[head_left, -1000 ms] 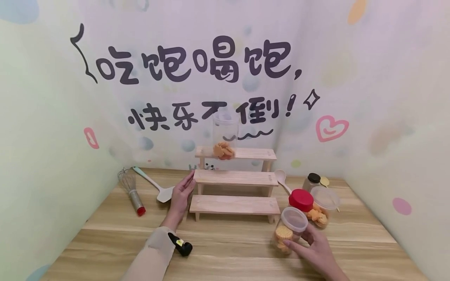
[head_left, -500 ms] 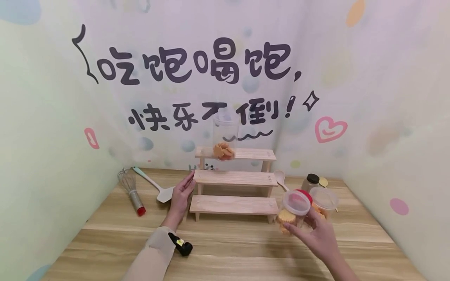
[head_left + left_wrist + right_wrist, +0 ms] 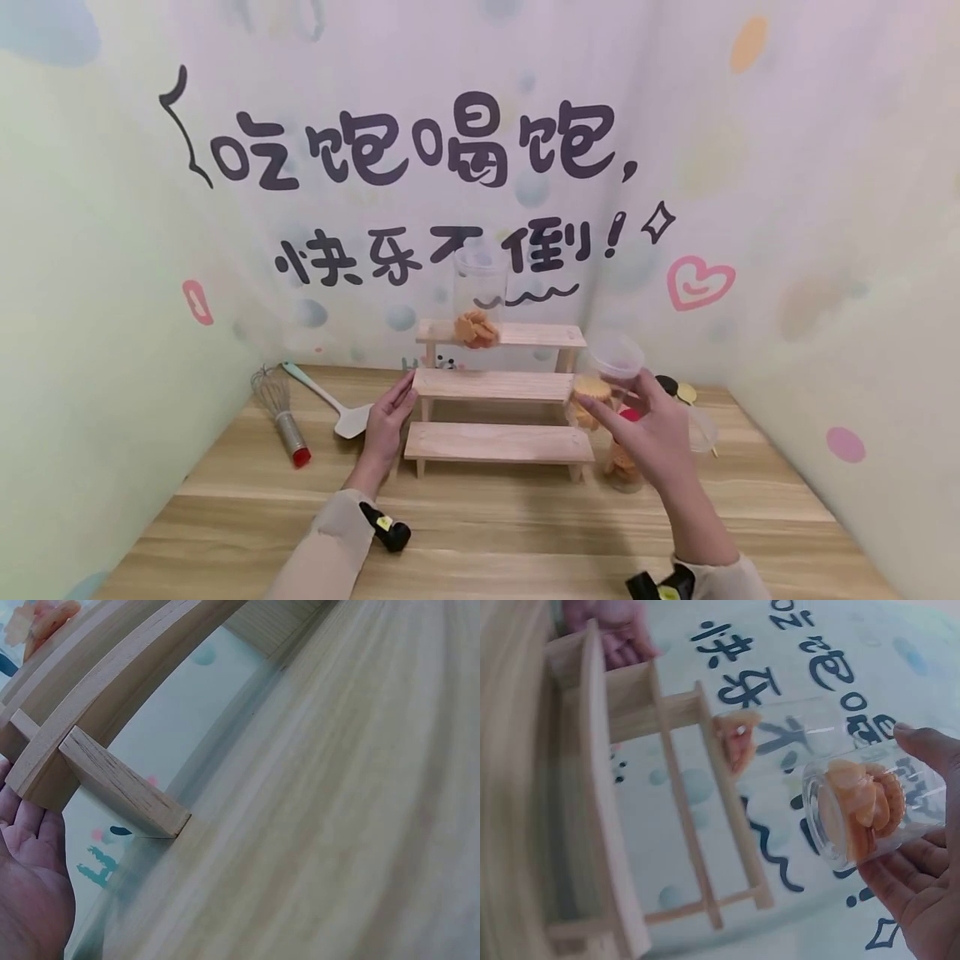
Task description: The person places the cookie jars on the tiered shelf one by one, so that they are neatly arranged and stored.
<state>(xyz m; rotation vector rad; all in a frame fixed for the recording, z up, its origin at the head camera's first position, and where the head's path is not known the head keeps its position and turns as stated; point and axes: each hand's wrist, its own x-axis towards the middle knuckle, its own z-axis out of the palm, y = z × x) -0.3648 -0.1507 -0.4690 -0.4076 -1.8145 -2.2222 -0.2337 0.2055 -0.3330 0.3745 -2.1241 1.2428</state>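
My right hand grips a clear plastic jar with a translucent lid and round biscuits inside. It is raised in front of the right end of a three-step wooden rack, near the middle shelf; in the right wrist view it is apart from the rack. My left hand rests its fairly straight fingers against the left end of that shelf, as the left wrist view also shows. A second clear jar with biscuits stands upright on the top shelf.
Left on the table lie a whisk and a spatula. Right of the rack, partly behind my right hand, stand a jar of biscuits, another lidded jar and a black-lidded jar.
My right hand has lifted the jar of biscuits from low over the table up towards the rack's middle shelf. My left hand has stayed at the rack's left end.
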